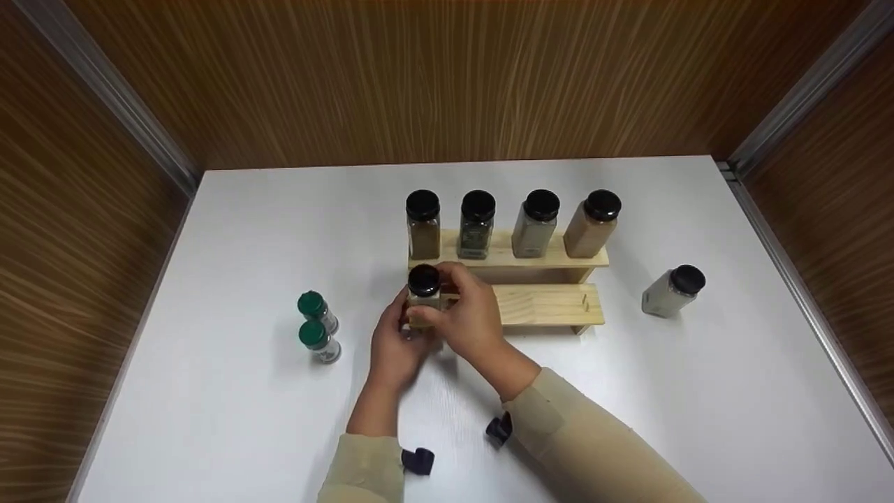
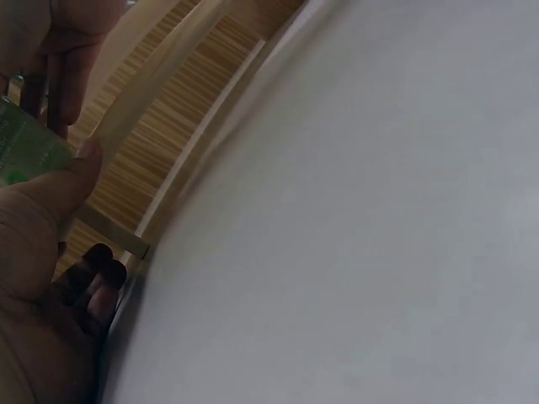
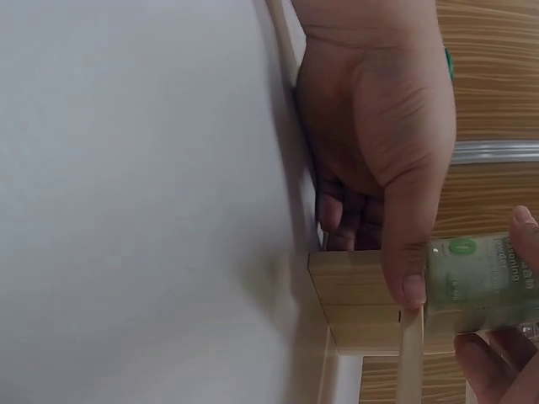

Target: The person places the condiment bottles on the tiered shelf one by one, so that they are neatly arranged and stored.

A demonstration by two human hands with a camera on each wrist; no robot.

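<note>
At the left end of the lower shelf of a wooden rack (image 1: 545,304), my right hand (image 1: 471,314) pinches a black-capped glass jar (image 1: 424,299) between thumb and fingers. The jar stands upright; its pale green label shows in the right wrist view. My left hand (image 1: 398,349) grips the rack's left end, its thumb (image 3: 408,252) on the shelf edge beside the jar (image 3: 476,282) and its other fingers lower down, partly hidden. In the left wrist view, the left hand (image 2: 42,252) is below the jar (image 2: 29,147) and the right hand (image 2: 63,50) above.
Four black-capped jars, one of them dark green inside (image 1: 475,227), stand on the rack's upper shelf. Another black-capped jar (image 1: 667,295) stands right of the rack. Two green-capped shakers (image 1: 326,347) are on the white table (image 1: 230,419) at left. Wood-patterned panels (image 1: 447,84) enclose the table.
</note>
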